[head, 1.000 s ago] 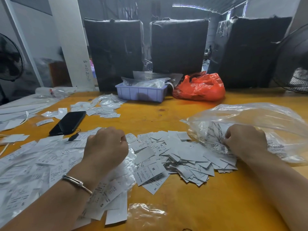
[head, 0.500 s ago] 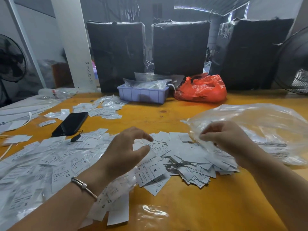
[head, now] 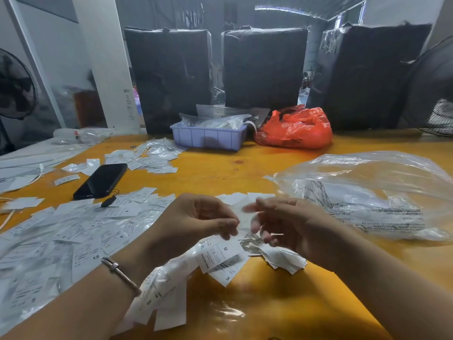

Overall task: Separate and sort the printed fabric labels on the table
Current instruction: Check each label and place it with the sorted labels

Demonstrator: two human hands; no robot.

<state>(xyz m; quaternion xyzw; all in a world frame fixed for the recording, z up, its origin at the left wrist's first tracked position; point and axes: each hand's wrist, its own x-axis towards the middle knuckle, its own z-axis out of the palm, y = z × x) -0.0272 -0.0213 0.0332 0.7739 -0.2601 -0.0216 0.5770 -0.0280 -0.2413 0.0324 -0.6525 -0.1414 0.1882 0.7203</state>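
Spreading across the tabletop's left half and near-middle: printed fabric labels [head: 81, 231], white, thin, overlapping in loose drifts, size letters showing on several. Beside them toward the left edge, a dark phone [head: 101, 180]. Raised above the near-middle heap, left hand [head: 193, 224], fingers curled, thumb meeting fingertips; whether pinching a label cannot be told through blur. Just beside it, right hand [head: 291, 227], fingers curled likewise, a thin white sliver at the fingertips, grasp unclear. Toward the right edge, a clear plastic bag [head: 372, 192], crumpled and printed. Likely very light, limp and slippery against each other, prone to clinging in stacks; best pinched at one free corner or short edge and peeled singly.
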